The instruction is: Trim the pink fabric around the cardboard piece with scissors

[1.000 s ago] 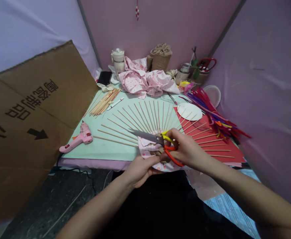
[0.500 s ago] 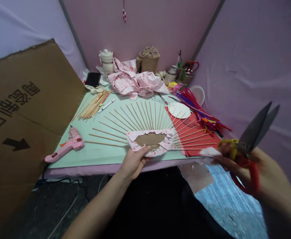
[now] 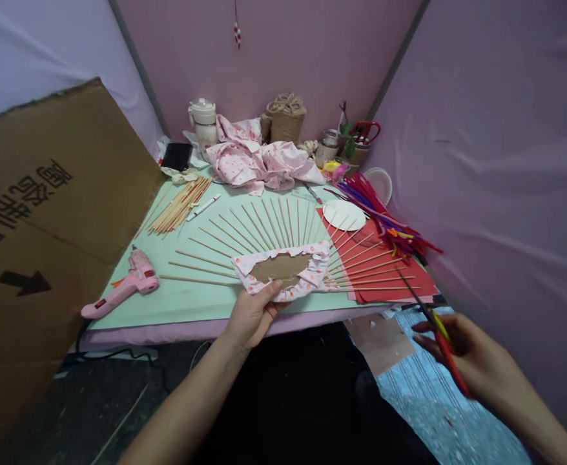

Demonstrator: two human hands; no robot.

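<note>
My left hand [image 3: 254, 314] is closed on the lower edge of a cloth-covered cardboard piece [image 3: 288, 266], thumb lying over the front and fingers tucked beneath. I hold it at the near side of the table, roughly in the middle, its pink floral cloth gathered in ruffles around a bare brown centre. Thin wooden sticks [image 3: 199, 281] fan out from its upper edge and both ends, over a pale green sheet [image 3: 167, 307] and, to the right, across a red sheet [image 3: 385, 297]. My right hand [image 3: 477, 352] grasps scissors [image 3: 451, 367] by their red and yellow handles, well apart from the piece and out beyond the table's right corner; the blades point up and leftward, seen nearly edge-on, so I cannot tell whether they are fully together. A pink glue gun [image 3: 131, 284] lies on the left, near the outermost stick. Behind it are a bundle of loose sticks [image 3: 181, 208] and a white marker [image 3: 203, 208]. A white oval [image 3: 344, 216] overlaps the red sheet's upper part, with colourful pipe cleaners [image 3: 385, 218] to its right. Crumpled pink cloth [image 3: 264, 165] sits at the back beside a white-lidded bottle [image 3: 205, 132].
</note>
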